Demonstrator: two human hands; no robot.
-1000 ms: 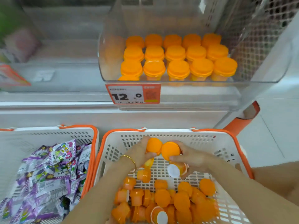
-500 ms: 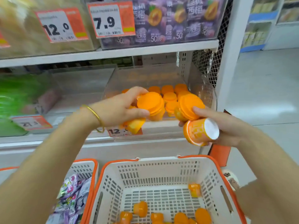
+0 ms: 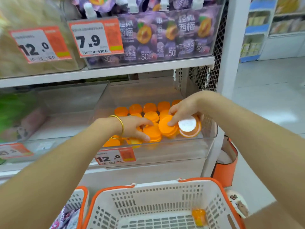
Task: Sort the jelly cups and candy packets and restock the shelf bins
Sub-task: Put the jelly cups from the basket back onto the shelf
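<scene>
— Over the bin (image 3: 165, 152) now. Our L hand (image 3: 133, 128) is curled round a cup (image 3: 152, 133), lid up, thumb one side, fingers the other. A yellower one (image 3: 133, 140) sits under the palm. Touching the bin floor or just above it? Can't tell.
— And our R hand (image 3: 183, 109)?
— Fingers bent over two more: one w/ its orange lid (image 3: 166, 126) facing us, plus a tipped cup (image 3: 188, 126) showing its white base. Neither is let go yet.
— What's changed?
— 1 s ago we were down in the basket (image 3: 165, 195) grabbing them. Half a sec ago we had them up in front of the shelf. Now both hands are inside the bin, so we reckon this is the set-down, front row.
— What's in the bin?
— Rows (image 3: 149, 107) of orange cups at the back, lids up. Its tag (image 3: 115, 157) reads 12.0.
— And the basket?
— White w/ an orange rim, below us. We see a single cup (image 3: 198, 214) in it; the rest of its floor is cut off. The L basket (image 3: 79, 200) holds purple packets (image 3: 66, 217), still to shelve, we'd guess. Top bin (image 3: 165, 61): purple pouches (image 3: 165, 38).
</scene>
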